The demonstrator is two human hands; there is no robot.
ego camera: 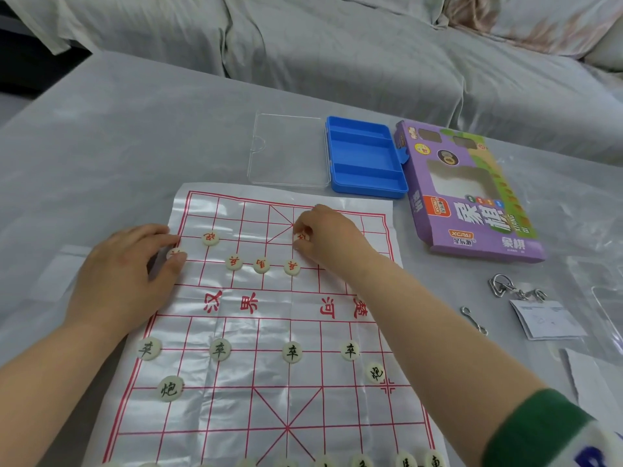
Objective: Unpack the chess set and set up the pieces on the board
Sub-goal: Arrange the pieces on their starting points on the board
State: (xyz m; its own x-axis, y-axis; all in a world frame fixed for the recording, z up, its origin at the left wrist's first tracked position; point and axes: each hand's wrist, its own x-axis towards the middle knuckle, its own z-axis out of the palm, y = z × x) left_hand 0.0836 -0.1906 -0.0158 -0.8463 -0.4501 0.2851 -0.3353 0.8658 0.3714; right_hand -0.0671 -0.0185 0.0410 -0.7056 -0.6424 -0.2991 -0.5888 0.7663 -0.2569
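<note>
Across the grey-covered bench (101, 146) lay the thin plastic board (236, 399), creased along its folds, its near edge reaching the bottom of the view. Beyond its far right corner sat the purple box (472, 210), and just beside that the blue tray (365, 156), empty, with its clear lid (286, 153) swung open to the left. The unpacking looked done; the step in hand was filling the red, far half. The left hand (124, 274) rested at the board's left edge, thumb and fingertips pinching a left red piece (176, 253) on the soldier row. The right hand (330, 237) pinched a right red piece (301, 236) near the far palace. Three more red pieces (261, 265) stood in a row between the hands, and a red cannon (210, 238) stood behind them. On the near half, four black soldiers (292, 352) and two black cannons (168, 388) were placed, with a back row (360, 461) just showing at the bottom. Next, each pinched piece probably needed setting squarely on a line crossing, gently, as the light sheet could slide or ruckle.
</note>
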